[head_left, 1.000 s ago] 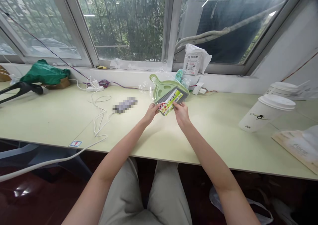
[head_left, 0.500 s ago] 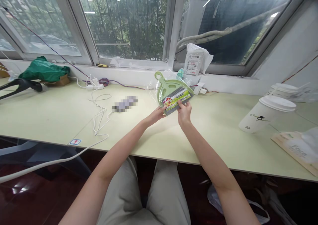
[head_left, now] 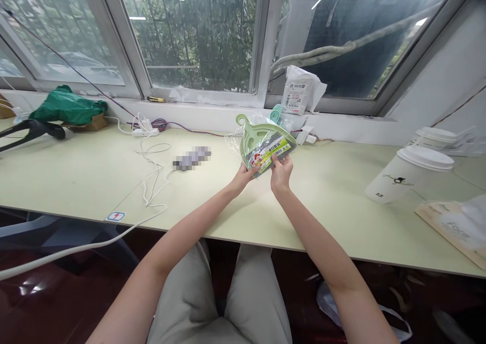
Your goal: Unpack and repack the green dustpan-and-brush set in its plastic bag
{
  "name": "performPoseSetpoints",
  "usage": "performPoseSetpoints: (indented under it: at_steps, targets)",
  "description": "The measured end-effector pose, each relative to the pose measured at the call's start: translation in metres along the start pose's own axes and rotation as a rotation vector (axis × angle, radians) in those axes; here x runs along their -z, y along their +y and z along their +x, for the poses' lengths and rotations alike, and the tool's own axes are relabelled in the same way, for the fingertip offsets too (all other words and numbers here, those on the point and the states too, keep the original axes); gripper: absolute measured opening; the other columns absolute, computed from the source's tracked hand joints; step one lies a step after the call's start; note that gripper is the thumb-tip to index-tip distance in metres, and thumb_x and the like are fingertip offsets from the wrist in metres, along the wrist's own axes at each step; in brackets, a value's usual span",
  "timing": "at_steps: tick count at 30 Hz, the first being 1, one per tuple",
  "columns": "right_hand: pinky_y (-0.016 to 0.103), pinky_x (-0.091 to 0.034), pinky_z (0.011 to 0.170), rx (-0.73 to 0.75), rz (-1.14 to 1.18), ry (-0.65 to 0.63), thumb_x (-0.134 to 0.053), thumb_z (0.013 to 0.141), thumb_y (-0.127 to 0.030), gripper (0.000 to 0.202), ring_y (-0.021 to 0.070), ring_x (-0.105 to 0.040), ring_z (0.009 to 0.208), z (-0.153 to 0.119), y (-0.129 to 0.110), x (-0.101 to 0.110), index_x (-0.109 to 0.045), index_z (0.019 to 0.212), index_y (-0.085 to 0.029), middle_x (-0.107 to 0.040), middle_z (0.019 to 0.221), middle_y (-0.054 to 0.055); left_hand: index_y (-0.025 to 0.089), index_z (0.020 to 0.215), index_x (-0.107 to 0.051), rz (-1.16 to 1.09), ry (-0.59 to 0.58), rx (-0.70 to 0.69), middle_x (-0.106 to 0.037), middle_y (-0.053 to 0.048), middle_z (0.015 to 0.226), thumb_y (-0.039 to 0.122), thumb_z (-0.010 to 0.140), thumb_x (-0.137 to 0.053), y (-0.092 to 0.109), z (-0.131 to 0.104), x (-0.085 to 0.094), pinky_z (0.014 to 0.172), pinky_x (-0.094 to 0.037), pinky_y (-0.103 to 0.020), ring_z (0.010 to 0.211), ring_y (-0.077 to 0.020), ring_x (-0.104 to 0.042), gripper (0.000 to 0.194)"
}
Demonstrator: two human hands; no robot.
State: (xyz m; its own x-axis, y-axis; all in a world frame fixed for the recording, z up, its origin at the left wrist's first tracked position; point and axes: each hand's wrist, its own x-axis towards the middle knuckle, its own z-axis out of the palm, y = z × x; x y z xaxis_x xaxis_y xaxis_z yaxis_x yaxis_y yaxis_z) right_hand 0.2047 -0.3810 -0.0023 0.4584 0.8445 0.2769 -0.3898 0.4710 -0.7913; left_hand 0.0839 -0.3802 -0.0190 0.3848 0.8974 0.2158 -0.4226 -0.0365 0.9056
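Both hands grip a small dustpan and brush set in clear plastic wrap, held above the desk. The green dustpan (head_left: 258, 131) points its looped handle away from me, up and to the left. Grey bristles of the brush (head_left: 262, 172) show at the near edge, with a printed label (head_left: 269, 151) across them. My left hand (head_left: 243, 178) is closed on the lower left corner of the set. At the lower right, my right hand (head_left: 281, 173) pinches it with the thumb on the label. The fingers behind the set are hidden.
White cups (head_left: 408, 174) with lids and a tissue pack (head_left: 455, 227) stand at the right. A white cable (head_left: 146, 182) runs over the left of the desk (head_left: 326, 202), near a pixelated object (head_left: 192, 158). A white package (head_left: 298, 90) sits by the window.
My left hand has shifted slightly right and its thumb now lies on the label's lower left. The dustpan's handle has dipped a little. My right hand is nearly still.
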Motion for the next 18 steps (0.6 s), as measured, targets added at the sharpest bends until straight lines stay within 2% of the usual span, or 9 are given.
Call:
performPoseSetpoints:
  at_steps: [5, 8, 10, 12, 14, 15, 18]
  targets:
    - [0.035, -0.055, 0.084, -0.037, -0.002, -0.015, -0.069, 0.07, -0.03, 0.05, 0.0186, -0.064, 0.102, 0.001, 0.004, 0.001, -0.054, 0.116, -0.023, -0.067, 0.112, 0.007, 0.022, 0.129, -0.038, 0.026, 0.046, -0.011, -0.054, -0.01, 0.134, 0.037, 0.069, -0.077, 0.001, 0.003, 0.001, 0.107, -0.037, -0.046, 0.123, -0.0264, -0.051, 0.073]
    - [0.035, -0.055, 0.082, -0.059, -0.014, -0.044, -0.069, 0.069, -0.027, 0.055, 0.0172, -0.065, 0.098, 0.005, 0.006, 0.003, -0.05, 0.121, -0.027, -0.067, 0.111, 0.005, 0.026, 0.138, -0.025, 0.097, 0.11, -0.059, -0.047, -0.011, 0.139, 0.037, 0.069, -0.078, 0.002, -0.001, -0.002, 0.108, -0.035, -0.045, 0.128, -0.0269, -0.046, 0.088]
    - [0.034, -0.055, 0.081, -0.054, -0.039, -0.048, -0.069, 0.069, -0.026, 0.058, 0.0164, -0.065, 0.096, 0.007, 0.006, 0.005, -0.048, 0.123, -0.028, -0.067, 0.11, 0.004, 0.03, 0.143, -0.013, 0.191, 0.234, -0.162, -0.037, -0.01, 0.146, 0.039, 0.073, -0.074, 0.01, -0.008, -0.004, 0.111, -0.029, -0.044, 0.137, -0.027, -0.033, 0.094]
    - [0.034, -0.055, 0.081, -0.046, -0.061, -0.047, -0.069, 0.068, -0.026, 0.059, 0.0158, -0.065, 0.095, 0.007, 0.006, 0.006, -0.048, 0.124, -0.028, -0.068, 0.109, 0.003, 0.031, 0.145, -0.008, 0.348, 0.42, -0.301, -0.029, -0.01, 0.151, 0.043, 0.081, -0.065, 0.024, -0.014, -0.004, 0.114, -0.022, -0.043, 0.143, -0.0266, -0.019, 0.087]
    - [0.034, -0.055, 0.08, -0.055, -0.064, -0.058, -0.07, 0.068, -0.026, 0.06, 0.0156, -0.065, 0.093, 0.006, 0.007, 0.005, -0.048, 0.124, -0.027, -0.068, 0.106, 0.003, 0.028, 0.144, -0.018, 0.586, 0.557, -0.428, -0.031, -0.011, 0.148, 0.046, 0.087, -0.054, 0.043, -0.014, -0.001, 0.113, -0.02, -0.044, 0.143, -0.0269, -0.016, 0.069]
    - [0.033, -0.055, 0.079, -0.067, -0.06, -0.068, -0.07, 0.067, -0.026, 0.062, 0.0156, -0.066, 0.091, 0.004, 0.007, 0.003, -0.047, 0.124, -0.027, -0.069, 0.104, 0.002, 0.027, 0.14, -0.029, 0.732, 0.57, -0.477, -0.037, -0.011, 0.144, 0.046, 0.088, -0.051, 0.052, -0.011, 0.001, 0.112, -0.021, -0.044, 0.141, -0.0277, -0.021, 0.059]
    - [0.033, -0.056, 0.076, -0.098, -0.038, -0.106, -0.072, 0.066, -0.027, 0.065, 0.016, -0.066, 0.086, 0.001, 0.008, -0.002, -0.046, 0.125, -0.026, -0.069, 0.099, 0.001, 0.022, 0.112, -0.056, 1.166, 0.424, -0.513, -0.054, -0.012, 0.12, 0.045, 0.086, -0.055, 0.069, 0.006, 0.004, 0.106, -0.027, -0.045, 0.126, -0.0308, -0.039, 0.035]
